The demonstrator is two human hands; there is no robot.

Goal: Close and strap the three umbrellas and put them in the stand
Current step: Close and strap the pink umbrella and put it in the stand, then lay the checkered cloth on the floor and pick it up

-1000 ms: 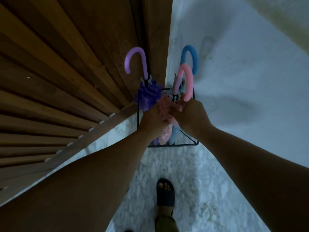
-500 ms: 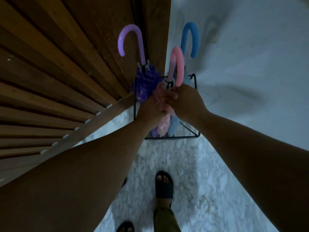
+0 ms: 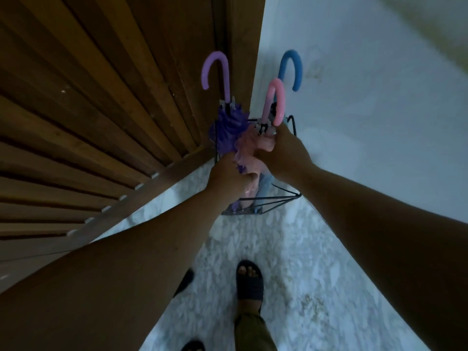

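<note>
Umbrellas point(image 3: 274, 102) in wire stand point(image 3: 278, 198), marble floor point(image 3: 304, 262).

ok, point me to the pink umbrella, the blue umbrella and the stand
pink umbrella point(image 3: 278, 97): head view, top of its hooked handle.
blue umbrella point(image 3: 291, 58): head view, crest of its curved handle.
stand point(image 3: 273, 198): head view, front bottom wire.

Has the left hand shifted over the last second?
Yes. The left hand has slid down the pink umbrella, closer to the base of the stand.

Both arms outstretched, left hand point(image 3: 229, 177) and right hand point(image 3: 285, 153) gripping.
</note>
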